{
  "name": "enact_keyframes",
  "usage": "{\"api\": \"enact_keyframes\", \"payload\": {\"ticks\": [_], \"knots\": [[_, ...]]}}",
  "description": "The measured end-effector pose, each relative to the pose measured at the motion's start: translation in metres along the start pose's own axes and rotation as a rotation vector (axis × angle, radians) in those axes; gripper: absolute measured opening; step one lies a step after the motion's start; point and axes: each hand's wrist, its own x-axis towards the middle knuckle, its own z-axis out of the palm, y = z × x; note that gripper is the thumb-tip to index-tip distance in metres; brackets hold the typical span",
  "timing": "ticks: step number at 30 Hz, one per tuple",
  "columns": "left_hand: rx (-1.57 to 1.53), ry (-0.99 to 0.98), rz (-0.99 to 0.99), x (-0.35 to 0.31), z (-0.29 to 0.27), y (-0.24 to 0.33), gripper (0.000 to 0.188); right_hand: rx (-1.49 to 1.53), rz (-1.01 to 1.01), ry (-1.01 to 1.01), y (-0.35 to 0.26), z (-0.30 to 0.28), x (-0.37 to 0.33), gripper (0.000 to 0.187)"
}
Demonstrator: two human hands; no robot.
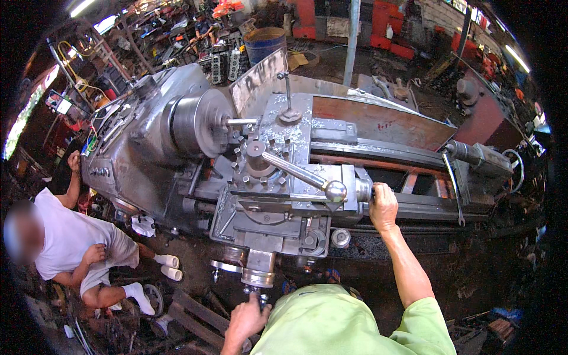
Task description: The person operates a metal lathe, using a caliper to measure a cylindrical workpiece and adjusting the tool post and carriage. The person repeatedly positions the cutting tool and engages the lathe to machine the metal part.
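Note:
A large grey metal lathe [236, 210] fills the middle of the view. My right hand [384, 207] is closed around the compound slide handle [363, 190], right of the tool post [257, 158]. Down at the front, my left hand [247, 320] grips the cross-slide handle [253, 293], partly hidden by my fingers. From the round chuck [208, 123] a bright metal rod [241, 121] sticks out toward the tool post. A long clamping lever [299, 170] with a ball end lies across the tool post. Metal chips are scattered over the carriage [300, 142].
To the left, another person [83, 242] in a white shirt sits low with one hand at the headstock [142, 112]. A wrench [454, 189] leans at the tailstock [482, 163]. A blue drum [264, 46] stands behind. Someone else sits [204, 28] far back.

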Motion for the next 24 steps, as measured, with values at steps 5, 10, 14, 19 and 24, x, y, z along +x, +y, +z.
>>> {"api": "enact_keyframes", "payload": {"ticks": [5, 10, 14, 19, 24], "knots": [[-0.262, -0.167, 0.221, 0.006, -0.002, -0.025, 0.066, 0.016, 0.025, -0.018, -0.003, -0.002, 0.001, 0.032], [-0.403, 0.379, 0.104, 0.042, -0.012, -0.074, 0.063, 0.034, 0.043, -0.05, -0.004, -0.004, 0.001, 0.034], [-0.755, 0.106, 0.088, 0.093, 0.002, -0.085, 0.071, 0.029, 0.043, -0.049, -0.005, -0.004, 0.002, 0.034], [-0.83, -0.096, 0.184, 0.114, 0.011, -0.101, 0.073, 0.04, 0.038, -0.046, -0.005, -0.004, 0.002, 0.033], [-0.722, -0.032, 0.09, 0.106, 0.008, -0.083, 0.075, 0.024, 0.074, -0.072, -0.005, -0.002, 0.001, 0.032]]}}
